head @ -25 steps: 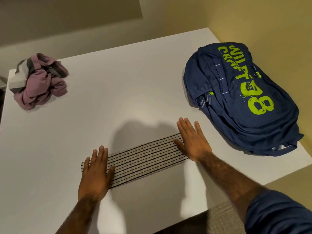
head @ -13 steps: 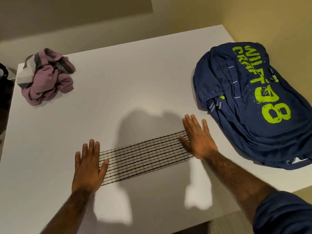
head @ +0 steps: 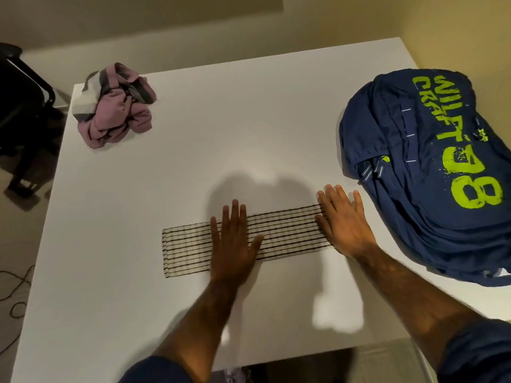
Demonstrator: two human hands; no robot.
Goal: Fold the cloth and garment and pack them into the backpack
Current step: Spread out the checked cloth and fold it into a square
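The folded striped cloth point(head: 287, 230) lies as a narrow strip at 6 o'clock on the white table point(head: 221, 128), set back from the near edge. The left hand point(head: 235, 244) lies flat on its middle and the right hand point(head: 343, 222) on its 3 o'clock end, fingers straight. Plain tabletop runs toward 12. The crumpled garment point(head: 116, 106) sits at the 10 o'clock corner and the backpack point(head: 428, 175) at 3, along the edge. A dark chair point(head: 22, 106) stands beyond 9.

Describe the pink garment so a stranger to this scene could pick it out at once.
Start at the white table and go to its far left corner, opposite the navy backpack on the right. The pink garment lies there in a crumpled heap. Unlike the flat striped cloth near the front edge, it is bunched up, pink with grey and white bands.
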